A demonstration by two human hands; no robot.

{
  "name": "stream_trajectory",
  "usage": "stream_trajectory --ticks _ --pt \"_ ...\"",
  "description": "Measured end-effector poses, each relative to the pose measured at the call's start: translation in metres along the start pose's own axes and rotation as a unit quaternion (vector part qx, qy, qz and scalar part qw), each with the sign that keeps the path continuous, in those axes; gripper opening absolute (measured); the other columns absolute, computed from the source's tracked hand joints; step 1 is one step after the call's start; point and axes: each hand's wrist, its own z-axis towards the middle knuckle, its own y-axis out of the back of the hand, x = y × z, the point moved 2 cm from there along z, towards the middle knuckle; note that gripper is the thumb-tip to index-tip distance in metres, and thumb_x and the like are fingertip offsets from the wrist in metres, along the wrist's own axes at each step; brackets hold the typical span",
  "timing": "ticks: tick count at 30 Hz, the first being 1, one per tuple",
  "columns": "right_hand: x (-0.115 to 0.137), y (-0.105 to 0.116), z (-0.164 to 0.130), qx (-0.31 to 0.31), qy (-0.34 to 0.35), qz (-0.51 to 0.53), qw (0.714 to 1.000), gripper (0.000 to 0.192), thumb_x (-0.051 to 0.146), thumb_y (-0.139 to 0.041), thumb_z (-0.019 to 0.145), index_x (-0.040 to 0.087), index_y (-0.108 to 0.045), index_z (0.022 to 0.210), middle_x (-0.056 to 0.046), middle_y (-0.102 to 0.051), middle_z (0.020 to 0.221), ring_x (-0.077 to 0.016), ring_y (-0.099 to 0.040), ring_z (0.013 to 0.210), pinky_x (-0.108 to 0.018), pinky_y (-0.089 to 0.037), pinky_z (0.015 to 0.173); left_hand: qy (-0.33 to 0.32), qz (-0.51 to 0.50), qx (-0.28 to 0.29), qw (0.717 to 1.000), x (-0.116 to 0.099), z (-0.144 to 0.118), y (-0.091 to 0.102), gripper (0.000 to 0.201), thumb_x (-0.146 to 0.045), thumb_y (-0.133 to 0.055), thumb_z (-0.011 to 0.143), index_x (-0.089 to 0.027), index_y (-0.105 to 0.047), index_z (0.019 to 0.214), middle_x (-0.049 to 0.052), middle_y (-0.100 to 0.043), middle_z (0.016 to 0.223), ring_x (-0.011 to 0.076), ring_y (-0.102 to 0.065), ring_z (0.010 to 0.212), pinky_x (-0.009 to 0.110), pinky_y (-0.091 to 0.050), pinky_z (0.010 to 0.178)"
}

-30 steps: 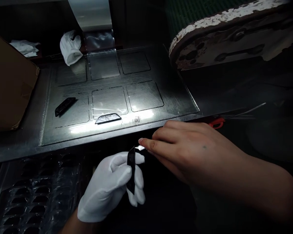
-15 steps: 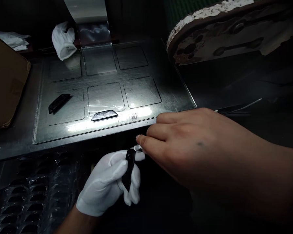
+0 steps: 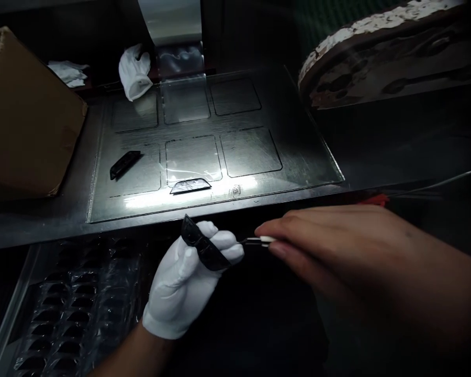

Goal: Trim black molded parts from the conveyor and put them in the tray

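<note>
**Gloved hand turns the black part while a fine tool works at its edge**

At 8 o'clock a clear blister tray (image 3: pixel 66 309) of empty pockets lies below the tabletop (image 3: pixel 35 222) edge. Just right of it, the left hand (image 3: pixel 184 285), in a white glove, is closed on a small black plastic part (image 3: pixel 204 246), pinched between thumb and fingers, tilted with its upper end toward 10 o'clock. At 3 o'clock the bare right hand (image 3: pixel 337 251) is closed in a pinch on a thin pale-tipped tool (image 3: pixel 259 241), whose tip points toward 9 o'clock and sits just beside the part; whether it touches is hard to tell.

To do this well, I judge the left hand should keep the part steady and angled into the light, grip by the edges only, and let the tool come in shallow with light pressure, so the surface is not scratched.

Up at 12 o'clock a metal plate (image 3: pixel 298 152) carries two more black pieces, one at its left (image 3: pixel 124 163) and one near its front edge (image 3: pixel 190 186).

Against the frame half a second earlier, the part has swung from nearly upright to a slant, the right hand has drawn back to the right so the tool shows more clearly, and the view has shifted leftward.
</note>
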Motion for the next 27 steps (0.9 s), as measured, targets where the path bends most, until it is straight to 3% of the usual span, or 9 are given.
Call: stream_trajectory --ticks 3,7,16,21,27 --pt "0.009 -0.006 0.003 0.035 -0.006 0.042 0.998 0.023 0.028 -0.052 0.11 0.023 -0.071 0.121 -0.004 -0.078 0.101 -0.0179 -0.071 0.076 -0.03 -0.046 0.062 -0.038 0.019 -0.029 0.999 -0.001 0.001 0.0 0.019 -0.032 -0.071 0.097 -0.025 -0.075 0.115 0.002 -0.079 0.111 0.0167 -0.073 0.111 0.03 -0.058 0.106" --pt "0.015 -0.01 0.01 0.071 -0.001 0.016 0.997 0.026 0.031 -0.049 0.111 0.022 -0.071 0.118 -0.002 -0.075 0.089 -0.0163 -0.066 0.067 -0.032 -0.041 0.061 -0.063 0.066 -0.051 0.995 -0.001 -0.003 0.001 0.019 -0.029 -0.07 0.098 -0.026 -0.074 0.116 0.002 -0.08 0.112 0.0176 -0.073 0.114 0.031 -0.057 0.108" --pt "0.013 -0.016 0.007 0.075 0.009 -0.048 0.996 0.021 0.014 -0.062 0.099 0.022 -0.069 0.117 0.002 -0.069 0.085 -0.0161 -0.062 0.067 -0.033 -0.03 0.058 -0.077 0.133 -0.081 0.985 -0.003 -0.009 0.001 0.021 -0.027 -0.073 0.097 -0.024 -0.074 0.118 0.005 -0.08 0.115 0.0234 -0.076 0.111 0.038 -0.061 0.105" --pt "0.014 -0.015 0.007 0.082 0.02 -0.07 0.994 0.011 0.011 -0.064 0.094 0.021 -0.068 0.097 0.004 -0.062 0.074 -0.0156 -0.054 0.061 -0.033 -0.023 0.056 -0.064 0.16 -0.111 0.979 -0.004 -0.011 0.003 0.021 -0.02 -0.072 0.097 -0.025 -0.074 0.117 0.004 -0.08 0.116 0.0234 -0.076 0.111 0.04 -0.062 0.104" --pt "0.013 -0.016 0.006 0.097 0.018 -0.064 0.993 0.017 0.008 -0.062 0.094 0.021 -0.069 0.103 0.003 -0.063 0.075 -0.0152 -0.054 0.061 -0.033 -0.023 0.056 -0.073 0.176 -0.125 0.974 -0.002 -0.011 0.003 0.022 -0.028 -0.079 0.093 -0.026 -0.076 0.114 0.005 -0.081 0.112 0.0262 -0.077 0.11 0.043 -0.063 0.103"
